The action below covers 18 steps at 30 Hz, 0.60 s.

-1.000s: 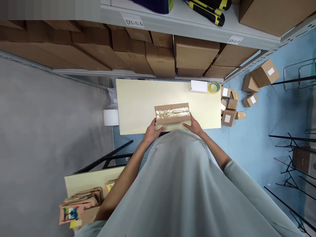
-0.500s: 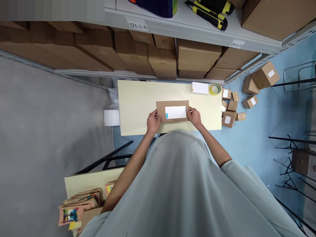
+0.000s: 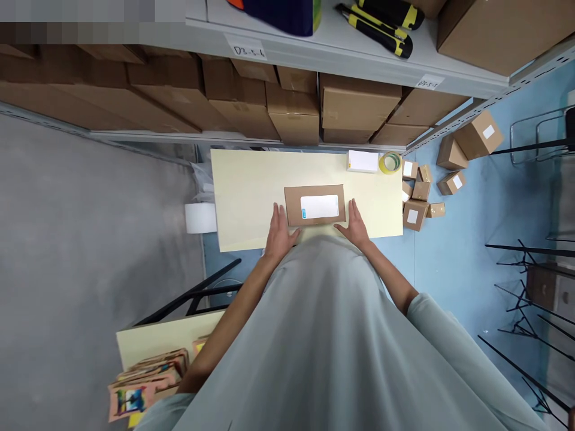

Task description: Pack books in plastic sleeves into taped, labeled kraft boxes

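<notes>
A flat brown cardboard box (image 3: 294,209) with a white label (image 3: 320,206) on its top lies on the pale yellow table (image 3: 247,197). My left hand (image 3: 279,234) is beside the box's left end, fingers stretched forward and thumb spread toward its near corner. At the other end my right hand (image 3: 354,226) is held the same way, fingers straight and thumb apart. Neither hand grips the box; whether a thumb touches its near edge I cannot tell. Behind the box, at the table's far right, are a white box (image 3: 363,161) and a roll of tape (image 3: 390,162).
Above the table's far side runs a shelf (image 3: 278,51) with cardboard boxes (image 3: 294,114) and utility knives (image 3: 381,30). Several labelled parcels (image 3: 415,214) lie on the floor at right. A white roll (image 3: 200,218) stands left of the table; printed packets (image 3: 148,383) lie on a lower-left table.
Both hands have let go of the cardboard box's ends and opened, drawing slightly back toward me. The box now lies on the table.
</notes>
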Motion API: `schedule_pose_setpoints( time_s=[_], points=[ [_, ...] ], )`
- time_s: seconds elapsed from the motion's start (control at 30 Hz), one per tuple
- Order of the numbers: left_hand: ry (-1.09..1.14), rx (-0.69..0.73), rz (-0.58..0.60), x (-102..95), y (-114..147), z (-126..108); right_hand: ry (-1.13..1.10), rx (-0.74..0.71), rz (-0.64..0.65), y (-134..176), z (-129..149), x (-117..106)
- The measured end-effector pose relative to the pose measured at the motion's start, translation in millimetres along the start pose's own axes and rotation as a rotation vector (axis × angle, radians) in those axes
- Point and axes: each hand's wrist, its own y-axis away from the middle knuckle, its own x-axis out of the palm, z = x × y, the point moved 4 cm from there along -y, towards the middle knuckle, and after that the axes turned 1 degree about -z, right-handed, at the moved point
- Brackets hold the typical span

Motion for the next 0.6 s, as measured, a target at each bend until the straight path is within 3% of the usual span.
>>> schedule_pose_setpoints(
  time_s=[0.1, 0.17, 0.33, 0.5, 0.6],
  points=[
    [0.139, -0.209, 0.03, 5.9, 1.5, 14.6, -0.23, 0.093, 0.066, -0.4, -7.9, 6.0],
    [0.21, -0.263, -0.011, 2.4, 1.9, 13.7, -0.319, 0.104, 0.021, 0.2, -4.3, 0.4],
    [0.276, -0.227, -0.256, -25.4, -6.4, -0.7, -0.294, 0.078, -0.158, -7.2, 16.8, -31.5],
    [0.192, -0.233, -0.211, -32.5, -27.1, -2.9, -0.153, 0.059, -0.099, -31.4, 24.7, -35.5],
    [0.108, -0.16, -0.216, -32.4, -31.4, -13.3, -0.051, 0.056, -0.149, -38.5, 31.8, -33.0]
  ],
)
